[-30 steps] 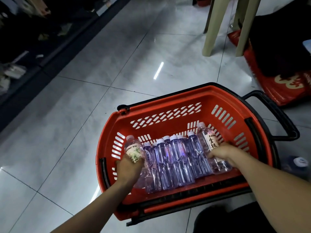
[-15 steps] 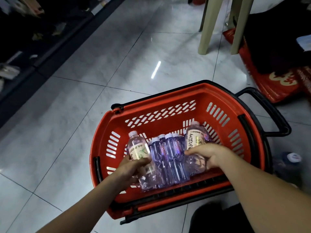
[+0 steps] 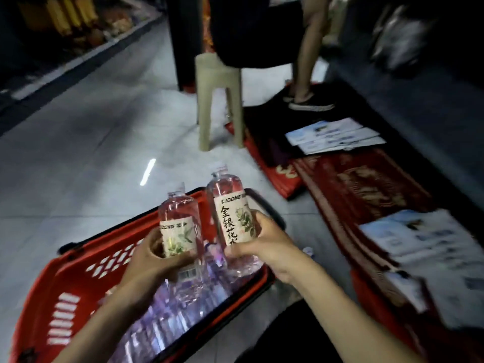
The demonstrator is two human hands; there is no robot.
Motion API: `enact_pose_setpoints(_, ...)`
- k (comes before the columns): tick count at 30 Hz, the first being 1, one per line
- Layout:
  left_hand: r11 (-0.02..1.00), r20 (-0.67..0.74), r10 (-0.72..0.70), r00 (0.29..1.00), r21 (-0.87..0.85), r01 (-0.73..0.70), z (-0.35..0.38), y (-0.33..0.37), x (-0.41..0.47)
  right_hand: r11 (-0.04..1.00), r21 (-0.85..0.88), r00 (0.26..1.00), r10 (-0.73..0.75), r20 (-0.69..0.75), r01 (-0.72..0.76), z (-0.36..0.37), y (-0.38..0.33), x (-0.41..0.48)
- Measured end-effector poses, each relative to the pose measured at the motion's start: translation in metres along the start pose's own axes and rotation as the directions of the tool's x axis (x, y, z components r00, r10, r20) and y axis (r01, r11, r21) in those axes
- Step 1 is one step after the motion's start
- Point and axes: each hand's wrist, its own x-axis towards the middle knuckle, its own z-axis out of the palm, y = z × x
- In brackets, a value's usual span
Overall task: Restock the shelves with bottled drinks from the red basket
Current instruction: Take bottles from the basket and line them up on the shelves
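Hands: our left hand [image 3: 146, 260] curls round the left bottle [image 3: 179, 226], our right hand [image 3: 264, 247] curls round the right bottle [image 3: 230, 205] | Where: both are held up over the red basket [image 3: 78, 271]; more bottles [image 3: 183, 297] lie inside | Watch out: smooth bottles may slip and drop; the stool [image 3: 217, 100] stands near, so we could bump it.

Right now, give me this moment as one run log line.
left hand: grips left LIDONG bottle | right hand: grips right LIDONG bottle | both held above red basket | purple-tinted bottles lying in basket
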Motion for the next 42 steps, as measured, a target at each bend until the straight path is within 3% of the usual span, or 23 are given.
enact_pose_setpoints(4, 0.982, 0.219, 0.187, 0.958, -0.080, -0.173, 0.096, 0.063, -0.018, 0.985, 0.021, 0.961, -0.160, -0.225, 0.169, -0.063, -0.047, -0.085)
enact_pose_setpoints(8, 0.926, 0.348, 0.369, 0.862, -0.214, -0.310, 0.194, 0.127, -0.059, 0.954, -0.056, 0.838, -0.287, -0.464, 0.295, -0.119, -0.092, -0.190)
enact_pose_setpoints(15, 0.765, 0.579, 0.644, 0.500, -0.460, -0.451, 0.343, 0.247, -0.170, 0.898, -0.265, 0.471, -0.414, -0.779, 0.351, -0.178, -0.164, -0.376)
enact_pose_setpoints(21, 0.703, 0.650, 0.707, 0.278, -0.606, -0.372, 0.429, 0.301, -0.222, 0.871, -0.398, 0.178, -0.457, -0.871, 0.289, -0.201, -0.198, -0.461)
enact_pose_setpoints(25, 0.709, 0.667, 0.704, 0.246, -0.636, -0.305, 0.481, 0.320, -0.238, 0.874, -0.424, 0.039, -0.445, -0.895, 0.239, -0.230, -0.212, -0.469)
enact_pose_setpoints(29, 0.730, 0.685, 0.684, 0.252, -0.650, -0.211, 0.530, 0.327, -0.232, 0.889, -0.418, -0.039, -0.419, -0.907, 0.188, -0.266, -0.221, -0.463)
enact_pose_setpoints(35, 0.746, 0.705, 0.654, 0.273, -0.660, -0.083, 0.582, 0.337, -0.227, 0.908, -0.398, -0.101, -0.388, -0.916, 0.127, -0.318, -0.231, -0.448)
enact_pose_setpoints(38, 0.753, 0.699, 0.644, 0.312, -0.650, -0.098, 0.602, 0.339, -0.220, 0.907, -0.409, -0.134, -0.395, -0.909, 0.101, -0.334, -0.233, -0.440)
enact_pose_setpoints(42, 0.761, 0.699, 0.635, 0.328, -0.640, -0.111, 0.622, 0.334, -0.213, 0.909, -0.415, -0.123, -0.407, -0.905, 0.047, -0.345, -0.233, -0.440)
